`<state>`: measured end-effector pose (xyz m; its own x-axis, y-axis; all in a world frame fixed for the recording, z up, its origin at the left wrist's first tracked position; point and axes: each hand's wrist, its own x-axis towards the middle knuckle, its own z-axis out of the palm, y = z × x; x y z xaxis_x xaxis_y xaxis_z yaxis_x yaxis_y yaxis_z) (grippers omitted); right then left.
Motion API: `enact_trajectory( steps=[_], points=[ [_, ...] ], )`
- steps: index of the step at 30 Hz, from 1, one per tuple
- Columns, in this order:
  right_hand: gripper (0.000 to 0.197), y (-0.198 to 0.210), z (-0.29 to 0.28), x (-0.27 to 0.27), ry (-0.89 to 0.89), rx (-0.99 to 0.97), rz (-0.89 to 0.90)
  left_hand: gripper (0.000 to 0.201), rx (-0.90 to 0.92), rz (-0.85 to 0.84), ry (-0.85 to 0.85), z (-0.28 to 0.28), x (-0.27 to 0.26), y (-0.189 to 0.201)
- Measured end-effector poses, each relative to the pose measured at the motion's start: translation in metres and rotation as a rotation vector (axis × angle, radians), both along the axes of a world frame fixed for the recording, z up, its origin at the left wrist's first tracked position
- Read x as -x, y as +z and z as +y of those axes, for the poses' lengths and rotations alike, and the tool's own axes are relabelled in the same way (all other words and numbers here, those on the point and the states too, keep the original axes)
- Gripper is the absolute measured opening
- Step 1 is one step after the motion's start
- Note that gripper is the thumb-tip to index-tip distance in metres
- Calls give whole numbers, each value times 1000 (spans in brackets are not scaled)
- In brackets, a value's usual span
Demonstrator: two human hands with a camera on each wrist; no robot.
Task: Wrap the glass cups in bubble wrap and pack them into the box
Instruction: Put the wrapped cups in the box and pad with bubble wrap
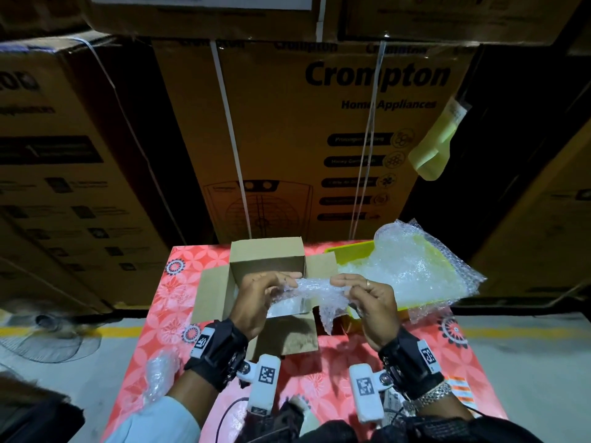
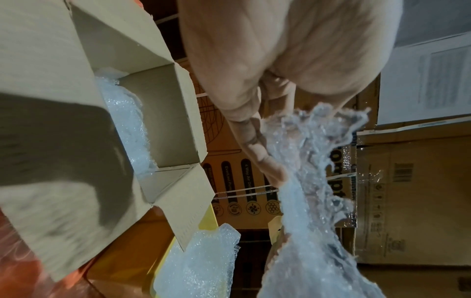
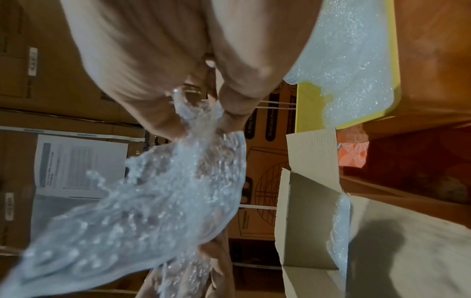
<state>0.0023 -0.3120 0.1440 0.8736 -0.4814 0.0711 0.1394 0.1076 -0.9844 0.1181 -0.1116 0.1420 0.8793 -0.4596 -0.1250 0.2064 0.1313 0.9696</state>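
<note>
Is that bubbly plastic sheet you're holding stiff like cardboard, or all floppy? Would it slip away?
Probably floppy: the bubble wrap sags and crumples between the left hand and right hand, with a tail drooping down. It likely weighs little, since fingertip pinches alone hold it up. It may be a bit slippery, being shiny plastic.

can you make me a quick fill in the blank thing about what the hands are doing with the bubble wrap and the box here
1. Both the left hand and the right hand hold one piece of ____ stretched between them.
2. The cardboard box below the hands has its flaps ____.
3. Spare bubble wrap sheets lie on a tray coloured ____.
4. That tray sits to the ____ of the box, by the person's own sides.

Missing words: bubble wrap; open; yellow; right
</note>
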Motion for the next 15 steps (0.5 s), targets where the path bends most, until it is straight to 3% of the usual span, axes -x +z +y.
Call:
enact_trajectory(
  steps=[2, 4, 5, 8, 12, 15],
  points=[
    [32, -1, 0, 0, 21, -45, 1, 30, -18, 9, -2, 1, -1, -1],
    [13, -3, 0, -1, -13, -34, 10, 19, -54, -37, 1, 1, -2, -1],
    [4, -3, -1, -2, -32, -9, 22, 24, -73, -70, -4, 1, -3, -3],
    [39, -12, -6, -6, -56, -6, 81, 49, -85, -57, 3, 1, -8, -9],
    [25, -7, -6, -8, -3, -32, 137, 25, -99, -46, -6, 4, -12, -10],
    [20, -7, -5, -10, 21, -37, 129, 18, -83, -45, -67, 4, -11, -7]
  ],
)
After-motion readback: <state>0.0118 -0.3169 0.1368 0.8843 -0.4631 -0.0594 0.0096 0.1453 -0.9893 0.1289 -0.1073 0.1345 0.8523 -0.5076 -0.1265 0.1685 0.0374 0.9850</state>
